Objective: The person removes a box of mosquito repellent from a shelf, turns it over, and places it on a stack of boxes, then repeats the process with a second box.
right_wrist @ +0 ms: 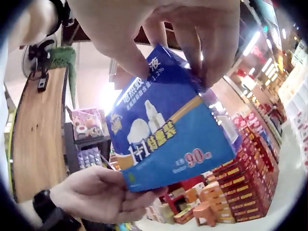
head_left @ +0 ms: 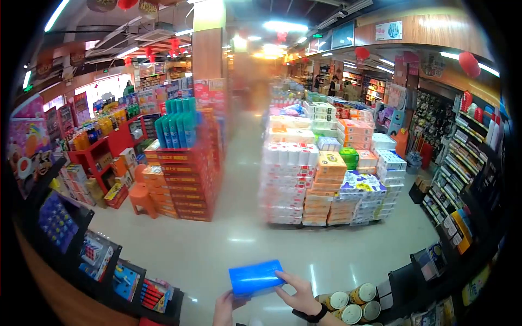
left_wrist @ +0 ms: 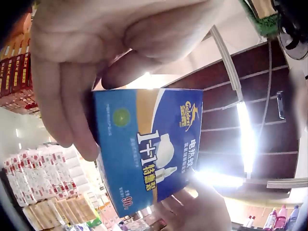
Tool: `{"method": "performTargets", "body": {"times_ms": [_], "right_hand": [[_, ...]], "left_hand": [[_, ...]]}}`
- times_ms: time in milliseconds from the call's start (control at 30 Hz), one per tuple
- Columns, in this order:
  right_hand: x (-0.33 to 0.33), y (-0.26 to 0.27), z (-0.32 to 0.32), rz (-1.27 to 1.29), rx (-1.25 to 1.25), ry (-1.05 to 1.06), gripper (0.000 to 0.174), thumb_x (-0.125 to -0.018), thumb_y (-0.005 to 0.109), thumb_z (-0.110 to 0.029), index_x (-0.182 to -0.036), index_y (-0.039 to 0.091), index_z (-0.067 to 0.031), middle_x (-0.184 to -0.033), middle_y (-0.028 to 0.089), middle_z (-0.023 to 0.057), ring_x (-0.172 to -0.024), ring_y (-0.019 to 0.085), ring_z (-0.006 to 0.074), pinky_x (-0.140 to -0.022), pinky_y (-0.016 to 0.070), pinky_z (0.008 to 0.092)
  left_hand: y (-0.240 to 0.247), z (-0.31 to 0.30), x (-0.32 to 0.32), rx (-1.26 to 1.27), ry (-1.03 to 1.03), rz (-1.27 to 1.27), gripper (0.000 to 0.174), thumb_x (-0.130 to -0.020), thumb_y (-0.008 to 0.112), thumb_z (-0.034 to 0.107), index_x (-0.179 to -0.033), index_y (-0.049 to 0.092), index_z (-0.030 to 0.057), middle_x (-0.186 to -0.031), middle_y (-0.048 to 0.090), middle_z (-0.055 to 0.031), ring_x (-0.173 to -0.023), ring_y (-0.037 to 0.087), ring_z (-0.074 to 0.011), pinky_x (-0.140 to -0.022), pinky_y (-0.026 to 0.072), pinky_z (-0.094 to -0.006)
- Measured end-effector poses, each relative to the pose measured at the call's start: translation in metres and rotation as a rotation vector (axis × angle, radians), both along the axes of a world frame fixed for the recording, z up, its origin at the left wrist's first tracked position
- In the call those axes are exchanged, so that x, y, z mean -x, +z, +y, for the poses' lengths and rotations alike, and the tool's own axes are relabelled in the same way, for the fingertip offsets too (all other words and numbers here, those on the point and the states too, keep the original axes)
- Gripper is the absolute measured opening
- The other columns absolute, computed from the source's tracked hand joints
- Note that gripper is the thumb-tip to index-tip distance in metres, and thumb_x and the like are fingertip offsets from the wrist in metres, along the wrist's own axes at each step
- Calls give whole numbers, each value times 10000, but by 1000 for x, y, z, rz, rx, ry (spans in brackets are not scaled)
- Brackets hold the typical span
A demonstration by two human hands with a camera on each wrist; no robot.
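Note:
Both hands hold a blue mosquito-repellent box (head_left: pixel 255 276) printed with "1+1", "90" and a white heater with its bottle. The left hand (head_left: pixel 223 308) grips it at the left lower corner in the head view. In the left wrist view, fingers of the left hand (left_wrist: pixel 82 62) lie over one end of the box (left_wrist: pixel 149 149). At the opposite end, the right hand (head_left: pixel 297 292) pinches the box between thumb and fingers. The right wrist view has the right hand (right_wrist: pixel 173 33) at the box's upper edge and the left hand (right_wrist: pixel 96 192) at its lower corner.
Black shelves with toys (head_left: pixel 125 280) stand at the lower left. Several lidded cans (head_left: pixel 350 313) are at the lower right. Beyond the floor (head_left: pixel 239 239) rise stacked red cartons (head_left: pixel 187 187) and piles of tissue packs (head_left: pixel 329 174). An orange stool (head_left: pixel 142 198) stands beside the cartons.

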State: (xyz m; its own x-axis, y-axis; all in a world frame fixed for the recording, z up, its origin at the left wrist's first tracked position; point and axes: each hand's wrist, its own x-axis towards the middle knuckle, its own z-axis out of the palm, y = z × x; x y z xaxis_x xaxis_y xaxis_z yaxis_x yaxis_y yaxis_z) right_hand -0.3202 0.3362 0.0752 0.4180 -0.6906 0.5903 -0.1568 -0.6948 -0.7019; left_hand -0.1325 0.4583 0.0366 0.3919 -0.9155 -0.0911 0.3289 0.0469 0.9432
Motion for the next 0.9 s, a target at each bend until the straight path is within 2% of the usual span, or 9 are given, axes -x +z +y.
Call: {"method": "performTargets", "body": {"times_ms": [100,233,333,467,500,567,667,800,900], "right_hand": [[-29,-4,-39,43,-3,35,474,-788,747,-108,-1242,617,-74,-1018,680,156,-841,664,280,-742,521,340],[-64,-7,-72,44,9,18,442,-781,722,-47,-1213,631,-43,-1018,688,151,-841,671,233,-765,524,317],[-93,-22,-92,-27,-206,41,437,-820,680,-49,-1252,613,-66,-1148,658,176,-1003,648,275,-873,513,361],[-123,-31,-152,18,-172,69,445,-830,657,-43,-1269,608,-87,-1125,660,169,-937,657,244,-824,522,362],[-133,-34,-166,-38,-257,58,307,-841,655,-69,-1147,666,-61,-1025,681,160,-861,665,248,-773,527,371],[-143,-36,-212,-50,-140,125,382,-812,686,-66,-1191,644,-49,-1044,685,158,-864,672,240,-783,527,338],[-162,-48,-270,-101,-169,155,400,-809,692,-82,-1204,638,-43,-1058,688,159,-881,675,241,-799,527,325],[-184,-25,-361,-125,-109,188,382,-822,692,-112,-1199,643,-77,-1080,675,169,-866,662,300,-777,521,355],[-183,-6,-420,-119,28,168,303,-851,647,-94,-1149,669,-43,-1030,694,164,-876,673,262,-797,526,329]], "left_hand": [[-19,-35,-28,10,11,75,396,-1001,457,323,-1103,634,-15,-1074,672,-133,-989,633,-226,-901,486,-364],[-35,-61,-55,22,31,119,383,-986,474,327,-1103,638,0,-1059,677,-121,-978,636,-233,-893,492,-364],[-50,-87,-77,5,39,129,364,-979,484,316,-1098,643,12,-1059,675,-117,-975,635,-225,-877,499,-360],[-67,-144,-105,-127,113,181,337,-974,493,286,-1107,645,16,-1066,670,-103,-990,629,-215,-880,500,-355],[-87,-159,-118,-128,107,173,331,-973,497,276,-1116,643,16,-1072,668,-101,-996,628,-215,-885,500,-357],[-88,-179,-128,-98,61,135,358,-976,504,265,-1200,606,5,-1128,650,-107,-1038,622,-230,-910,500,-376],[-17,-225,-120,-40,145,52,413,-984,506,295,-1259,567,-7,-1184,626,-120,-1073,612,-241,-937,492,-394],[-21,-306,-149,-8,68,48,481,-1004,481,304,-1357,468,-23,-1302,551,-138,-1153,568,-264,-1014,435,-412],[-26,-371,-169,-28,9,46,504,-1014,461,304,-1389,419,-31,-1331,528,-141,-1175,555,-271,-1033,416,-419]]}}
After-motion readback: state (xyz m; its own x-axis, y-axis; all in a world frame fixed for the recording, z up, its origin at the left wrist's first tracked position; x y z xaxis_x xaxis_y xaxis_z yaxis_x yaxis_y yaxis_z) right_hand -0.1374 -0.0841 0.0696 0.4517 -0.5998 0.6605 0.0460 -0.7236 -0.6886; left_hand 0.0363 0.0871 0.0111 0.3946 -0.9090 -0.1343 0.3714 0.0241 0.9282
